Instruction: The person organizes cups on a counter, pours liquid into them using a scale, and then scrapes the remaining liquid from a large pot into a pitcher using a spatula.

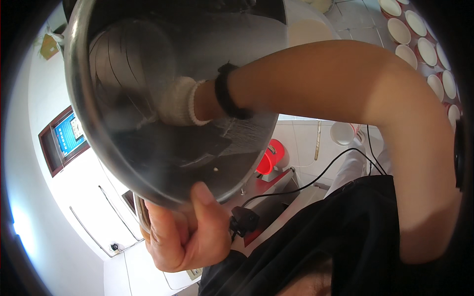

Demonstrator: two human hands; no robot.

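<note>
A large, shiny metal pot (79, 64) is tipped on its side, its wide mouth turned toward me. My left hand (185, 237), bare, is closed at the lower rim, with its thumb over the edge and its fingers around a metal handle (141, 217). My right arm reaches through the mouth, wearing a black wristband (228, 91). A white knit glove covers my right hand (180, 102), which is inside the pot near its far wall. Its fingers are blurred and hidden, so I cannot tell what they hold. A small pale crumb (216, 169) clings to the inner wall.
Red-and-white round tubs (399, 31) stand in rows at the upper right. Below the pot are a red plastic container (270, 157), a white bucket (342, 133) and a black cable (316, 179). A framed blue board (68, 135) hangs on the white wall.
</note>
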